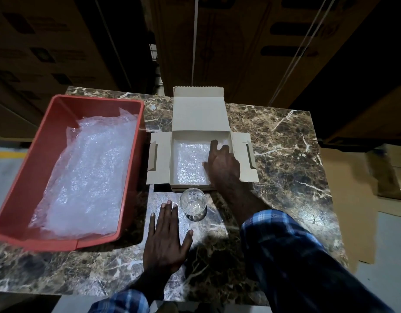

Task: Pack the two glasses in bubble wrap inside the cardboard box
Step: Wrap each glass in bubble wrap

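The cardboard box (200, 134) is lying open on the marble table (285, 143), its lid folded back and its side flaps spread. A sheet of bubble wrap (190, 163) is lining the box floor. The right hand (222, 164) is reaching into the box and pressing on the right side of that sheet; its fingers are extended, slightly apart, and are gripping nothing. The left hand (165, 236) is resting flat on the table, fingers straight and spread, just beside a clear glass (192, 203).

That glass is standing upright and unwrapped on the table, just in front of the box. Only one glass is showing; whether the second is already under the wrap cannot be told.

A red tray (37, 168) at the left is holding the spare bubble wrap (86, 175).

Judged progress: early. The lining is being seated. Placing the glass, covering it and closing the lid are remaining
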`<move>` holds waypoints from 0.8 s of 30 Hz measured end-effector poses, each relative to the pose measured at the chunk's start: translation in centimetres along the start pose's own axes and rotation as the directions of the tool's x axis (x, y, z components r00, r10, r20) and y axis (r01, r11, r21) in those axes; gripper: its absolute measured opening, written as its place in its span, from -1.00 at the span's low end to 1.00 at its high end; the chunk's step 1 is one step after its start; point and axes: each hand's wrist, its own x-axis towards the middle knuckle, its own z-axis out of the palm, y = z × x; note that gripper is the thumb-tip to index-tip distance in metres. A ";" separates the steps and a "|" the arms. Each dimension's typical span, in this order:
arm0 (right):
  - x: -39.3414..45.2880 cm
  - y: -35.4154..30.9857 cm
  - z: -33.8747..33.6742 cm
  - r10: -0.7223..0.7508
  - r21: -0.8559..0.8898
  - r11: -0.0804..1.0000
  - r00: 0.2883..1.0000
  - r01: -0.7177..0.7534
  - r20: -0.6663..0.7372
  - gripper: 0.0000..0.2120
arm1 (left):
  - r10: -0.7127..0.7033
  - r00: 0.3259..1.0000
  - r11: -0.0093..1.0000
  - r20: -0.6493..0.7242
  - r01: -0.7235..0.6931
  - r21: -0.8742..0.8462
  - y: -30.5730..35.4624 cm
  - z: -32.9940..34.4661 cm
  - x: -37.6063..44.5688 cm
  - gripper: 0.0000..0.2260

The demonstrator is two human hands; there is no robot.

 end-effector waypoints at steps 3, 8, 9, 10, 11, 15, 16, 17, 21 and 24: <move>-0.3 0.3 0.0 -0.006 0.001 1.000 0.999 0.006 -0.052 -0.50 | -0.003 1.000 1.000 -0.002 0.003 -0.004 0.0 0.0 0.0 -0.31; -1.0 0.8 -0.4 0.049 0.064 0.997 0.997 -0.045 -0.054 -0.58 | -0.011 1.000 1.000 0.006 0.011 0.002 0.0 0.0 0.0 -0.31; -1.2 0.8 -0.5 0.052 0.080 0.996 0.998 -0.048 -0.047 -0.56 | -0.010 1.000 1.000 0.003 0.009 0.003 0.1 0.0 0.0 -0.31; -1.3 0.9 -0.5 0.055 0.097 0.994 0.998 -0.051 -0.037 -0.55 | -0.008 1.000 1.000 0.001 0.008 0.003 0.1 0.0 0.0 -0.31; -1.3 0.9 -0.6 0.059 0.115 0.992 0.998 -0.055 -0.030 -0.54 | -0.009 1.000 1.000 -0.002 0.009 0.002 0.1 -0.1 0.0 -0.31; -2.0 1.3 -1.1 0.102 0.215 0.972 0.994 -0.090 -0.043 -0.58 | -0.014 1.000 1.000 -0.009 0.014 -0.002 0.0 -0.1 0.0 -0.31; -2.2 1.4 -1.3 0.113 0.252 0.963 0.992 -0.096 -0.053 -0.61 | -0.014 1.000 1.000 -0.011 0.014 -0.006 0.0 -0.1 0.0 -0.31; -2.5 1.6 -1.5 0.129 0.295 0.950 0.990 -0.106 -0.061 -0.63 | -0.012 1.000 1.000 -0.011 0.012 -0.007 0.1 0.0 0.0 -0.31; -4.1 2.6 -1.8 0.236 0.460 0.872 0.967 -0.168 -0.093 -0.62 | -0.010 1.000 1.000 -0.004 0.010 -0.004 0.0 -0.1 -0.1 -0.31; -6.1 3.5 -1.6 0.287 0.541 0.829 0.939 -0.143 -0.191 -0.65 | -0.009 1.000 1.000 0.018 0.009 -0.004 -0.2 -0.1 -0.1 -0.30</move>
